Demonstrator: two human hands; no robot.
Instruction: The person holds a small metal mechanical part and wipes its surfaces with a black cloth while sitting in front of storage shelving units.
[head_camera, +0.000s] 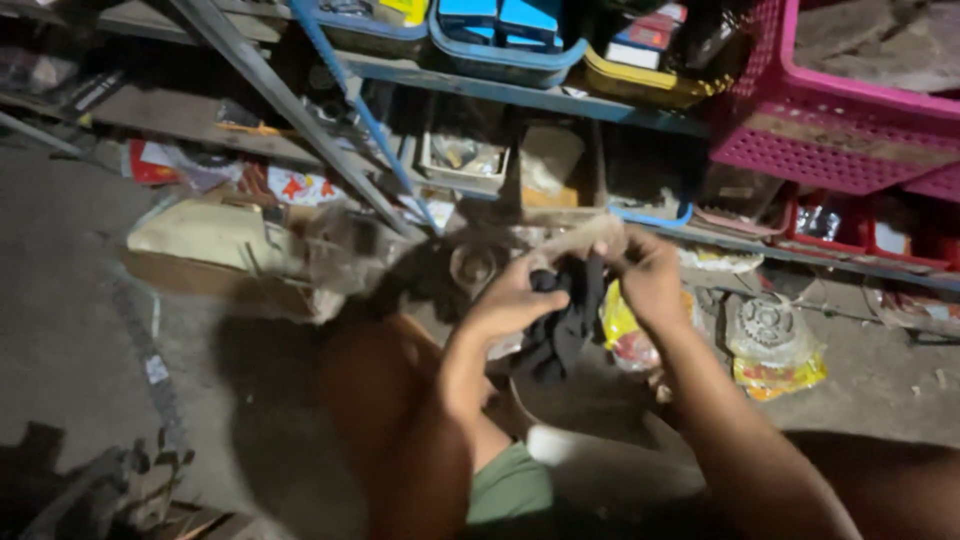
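My left hand (512, 300) and my right hand (650, 278) are both closed on a dark cloth (562, 325) held in front of me, its loose end hanging down between them. Just above the hands a blurred greyish metal part (560, 240) with a round opening at its left end (472, 268) lies against the cloth; I cannot tell which hand grips it. My bare knee (385, 400) and green shorts (510, 485) show below the hands.
A metal shelf rack (560, 100) holds blue, yellow and pink baskets (840, 130) of small parts. On the concrete floor lie a cardboard box (215, 250), a yellow bag (622, 335) and a bagged sprocket (770, 335). Dark scrap (110, 490) lies at the lower left.
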